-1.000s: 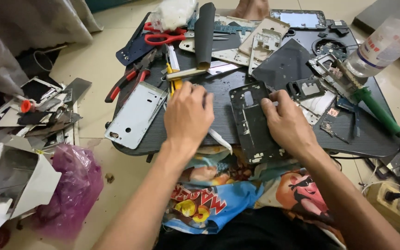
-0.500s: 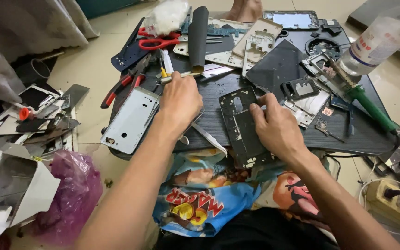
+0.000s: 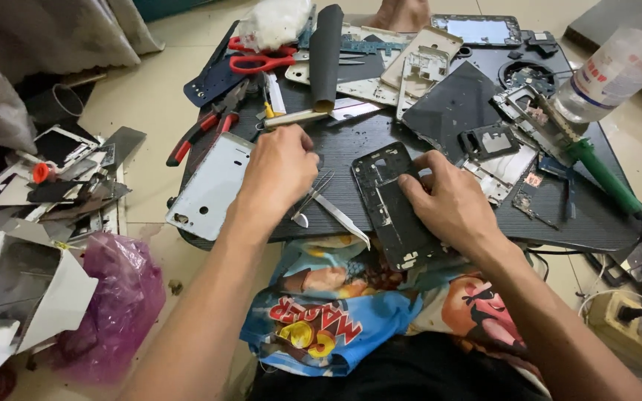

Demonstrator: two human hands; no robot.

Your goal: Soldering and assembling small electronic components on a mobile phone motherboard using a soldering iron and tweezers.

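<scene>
While right hand (image 3: 451, 204) pins phone frame (image 3: 394, 202), left hand (image 3: 280, 171) curls palm-down.

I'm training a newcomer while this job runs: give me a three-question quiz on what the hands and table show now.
1. True or false: the right hand rests on the black phone frame.
2. What lies just right of the left hand? A) red scissors B) metal tweezers C) clear bottle
3. What colour is the back cover left of the left hand?

Key: 1 true; 2 B, the metal tweezers; 3 white.
</scene>
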